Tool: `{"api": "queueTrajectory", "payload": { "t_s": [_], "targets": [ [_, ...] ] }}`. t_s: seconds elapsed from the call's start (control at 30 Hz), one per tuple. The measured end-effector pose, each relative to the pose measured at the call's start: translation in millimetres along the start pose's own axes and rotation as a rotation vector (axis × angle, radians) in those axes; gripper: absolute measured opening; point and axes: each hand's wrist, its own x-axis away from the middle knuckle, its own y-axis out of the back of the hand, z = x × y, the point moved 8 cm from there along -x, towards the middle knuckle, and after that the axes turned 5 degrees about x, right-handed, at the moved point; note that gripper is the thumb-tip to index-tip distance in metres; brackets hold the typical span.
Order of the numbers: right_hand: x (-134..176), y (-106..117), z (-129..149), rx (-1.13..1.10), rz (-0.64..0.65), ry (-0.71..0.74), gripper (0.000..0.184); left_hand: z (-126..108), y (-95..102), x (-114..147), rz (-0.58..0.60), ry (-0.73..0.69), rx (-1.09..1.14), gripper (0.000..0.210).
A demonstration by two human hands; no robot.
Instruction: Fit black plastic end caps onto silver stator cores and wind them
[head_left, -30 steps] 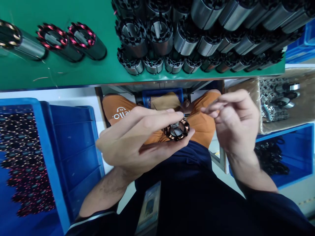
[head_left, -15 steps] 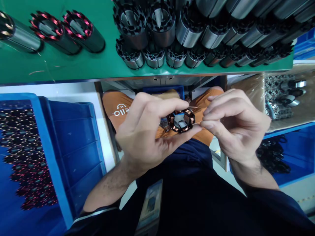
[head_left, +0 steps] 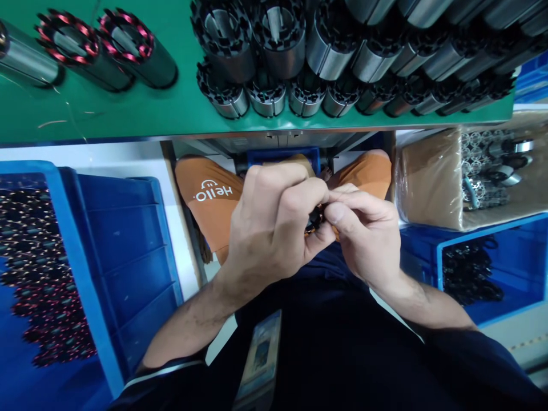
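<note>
One grip, the left hand (head_left: 276,220), is clamped on copper-wound core (head_left: 315,220); right hand (head_left: 367,233) is pinched together beside it.

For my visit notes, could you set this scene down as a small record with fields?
Left hand: holding a mostly hidden black part with coppery wire
Right hand: pinched beside it; exact contact hidden
Green bench: silver metal cylinders with black toothed rims
Person's left: blue plastic bin of wound parts
Person's right: brown cardboard box of shiny rings
</note>
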Motion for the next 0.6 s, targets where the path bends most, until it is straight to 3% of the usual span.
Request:
{"api": "queueTrajectory", "payload": {
  "t_s": [0.07,0.17,0.33,0.4,0.43,0.53,0.57,0.6],
  "targets": [
    [-2.8,0.5,6.0,0.013,0.016,0.028,0.016,-5.0,0.9,-1.0,-0.01,-0.071,-0.052,0.025],
    [-10.0,1.2,16.1,0.087,0.104,0.04,0.024,-21.0,7.8,-0.2,-0.073,-0.237,-0.117,0.032],
    [-30.4,5.2,47.9,0.34,0.346,0.145,0.017,-24.0,17.3,-8.7,-0.016,-0.183,0.001,0.024],
    [-37.1,4.2,68.5,0.538,0.445,0.266,0.007,-5.6,11.0,-14.5,0.092,-0.034,0.179,0.017],
    [-39.0,2.6,77.3,0.632,0.498,0.326,0.003,10.0,0.1,-14.4,0.202,0.096,0.328,0.02],
    [-40.1,1.8,84.1,0.758,0.647,0.334,0.006,53.2,-46.2,12.2,0.588,0.569,0.847,0.071],
    [-40.2,5.2,79.4,0.74,0.662,0.271,0.004,63.4,-52.8,20.2,0.594,0.644,0.936,0.084],
    [-40.1,10.2,71.6,0.699,0.656,0.182,0.005,73.8,-51.9,23.2,0.499,0.644,0.931,0.087]
  ]
}}
